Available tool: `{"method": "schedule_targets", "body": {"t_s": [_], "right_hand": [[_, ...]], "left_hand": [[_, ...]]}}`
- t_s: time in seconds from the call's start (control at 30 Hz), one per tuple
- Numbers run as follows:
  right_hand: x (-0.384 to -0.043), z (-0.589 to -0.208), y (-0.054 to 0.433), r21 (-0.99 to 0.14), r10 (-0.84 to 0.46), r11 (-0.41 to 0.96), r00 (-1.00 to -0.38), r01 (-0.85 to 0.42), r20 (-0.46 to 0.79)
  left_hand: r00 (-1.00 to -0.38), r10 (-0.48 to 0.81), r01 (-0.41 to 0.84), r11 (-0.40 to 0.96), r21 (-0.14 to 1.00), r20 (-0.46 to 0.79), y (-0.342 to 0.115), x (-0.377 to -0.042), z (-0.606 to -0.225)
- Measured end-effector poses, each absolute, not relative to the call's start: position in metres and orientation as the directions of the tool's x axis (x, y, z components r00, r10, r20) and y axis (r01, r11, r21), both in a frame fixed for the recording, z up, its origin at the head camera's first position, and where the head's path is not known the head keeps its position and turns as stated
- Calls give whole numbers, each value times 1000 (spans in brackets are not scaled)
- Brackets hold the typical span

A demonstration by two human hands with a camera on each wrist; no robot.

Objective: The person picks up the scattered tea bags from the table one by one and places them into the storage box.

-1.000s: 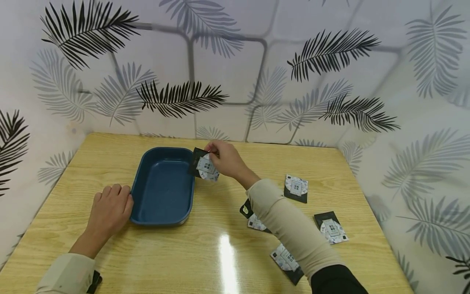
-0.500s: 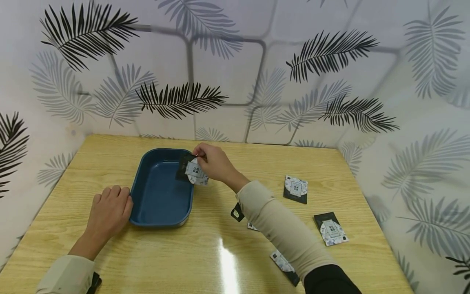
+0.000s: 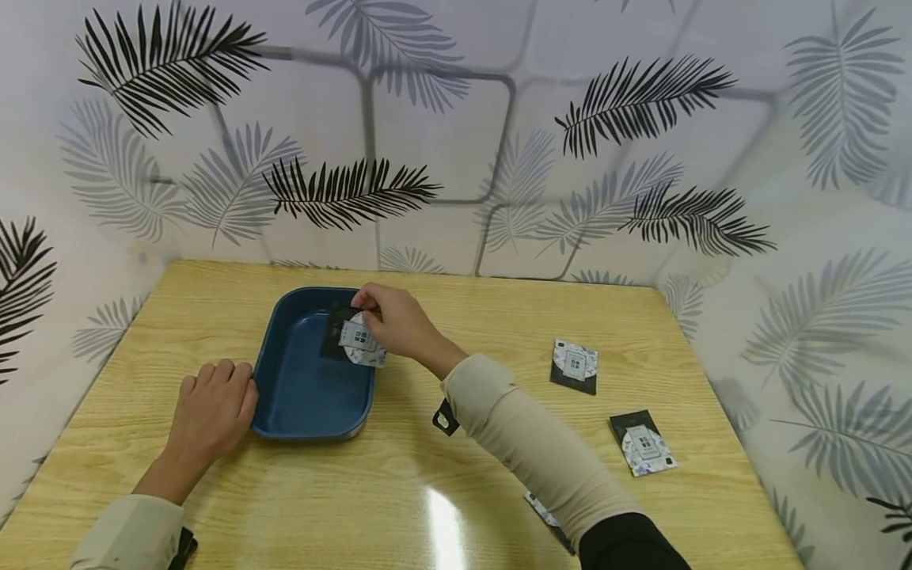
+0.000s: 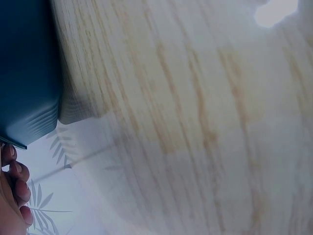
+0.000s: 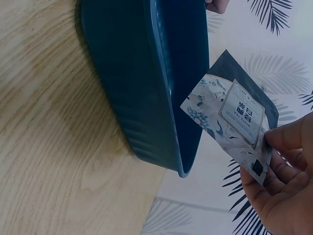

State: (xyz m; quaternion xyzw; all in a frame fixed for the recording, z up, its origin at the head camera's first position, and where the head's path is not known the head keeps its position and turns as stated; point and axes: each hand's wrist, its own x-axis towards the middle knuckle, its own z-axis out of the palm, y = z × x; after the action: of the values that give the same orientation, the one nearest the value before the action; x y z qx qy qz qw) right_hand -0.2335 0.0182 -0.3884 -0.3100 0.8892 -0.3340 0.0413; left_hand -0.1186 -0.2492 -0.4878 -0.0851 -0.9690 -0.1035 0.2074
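Observation:
My right hand [image 3: 399, 321] pinches a flat black-and-white tea sachet [image 3: 359, 336] by its edge. The sachet hangs over the right side of a dark blue rectangular tray [image 3: 306, 396], tilted above the rim in the right wrist view. Printed on the sachet [image 5: 234, 115] are blue flowers and the words "white tea". At the tray's left side, my left hand [image 3: 216, 408] grips the rim with curled fingers. Those fingers [image 4: 22, 188] show at the tray's edge in the left wrist view; the thumb is mostly hidden there.
Similar sachets lie on the wooden table at right: an upper sachet [image 3: 574, 366], a lower right sachet [image 3: 643, 443], and a sachet [image 3: 547, 518] partly under the right forearm. A small black device [image 3: 446, 417] sits at the right wrist. A leaf-patterned backdrop [image 3: 456, 142] stands behind.
My right hand has moved left with the tea sachet, from beside the tray to above its inside. The right forearm now hides one table sachet. My left hand stays on the rim.

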Motion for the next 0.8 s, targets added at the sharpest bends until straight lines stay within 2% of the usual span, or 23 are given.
{"method": "schedule_targets", "body": {"t_s": [0.37,0.53,0.8], "right_hand": [[-226,-398,10,-619,-600,575,-790,-535,125],[-227,-398,9,-609,-599,566,-785,-555,159],[-226,-400,5,-603,-610,573,-780,-555,139]], "left_hand": [[-886,142,227,963,145,442,-250,-114,-491],[-872,145,232,963,135,467,-250,-118,-491],[-887,136,220,964,146,442,-251,-120,-489]]}}
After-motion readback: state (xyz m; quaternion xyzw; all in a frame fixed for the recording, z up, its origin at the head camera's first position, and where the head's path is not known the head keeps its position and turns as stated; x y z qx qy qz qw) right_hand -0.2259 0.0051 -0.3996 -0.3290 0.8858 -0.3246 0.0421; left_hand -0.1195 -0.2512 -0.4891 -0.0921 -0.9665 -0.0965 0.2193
